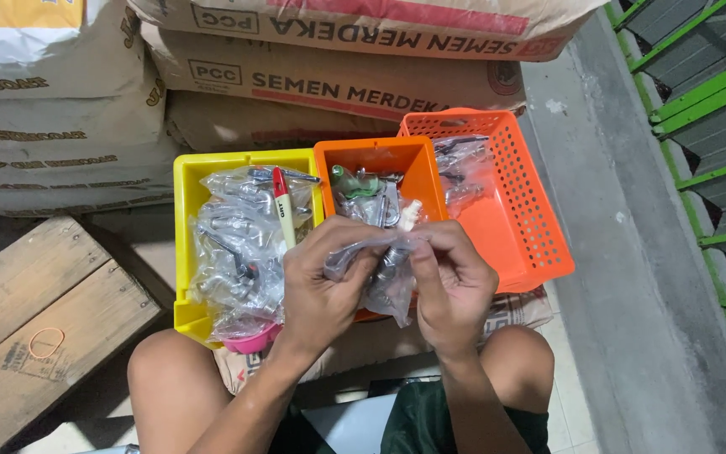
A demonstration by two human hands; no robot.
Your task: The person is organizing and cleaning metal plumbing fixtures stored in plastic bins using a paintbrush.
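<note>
A small clear plastic bag [384, 269] of metal fittings was held up between both hands, just above the near edge of the orange bin [376, 164]. The left hand [321, 282] was closed on the bag's twisted neck, and the right hand [451, 282] was pinched on the same neck from the other side, so both grips were shut on the plastic. The bulk of the bag hung below the fingers, its contents only partly seen through the film.

Beside the orange bin, a yellow bin [185, 244] was filled with more bagged fittings, and an orange perforated basket [518, 219] stood at the far right. Paper sacks [338, 84] were stacked behind them, and a rubber band [46, 342] lay on the wooden crate [35, 319] at the left.

It was judged that the thin film could be torn by the weight of the metal if the neck were pulled apart unevenly, and loose pieces could be spilled between the knees rather than into a bin.
</note>
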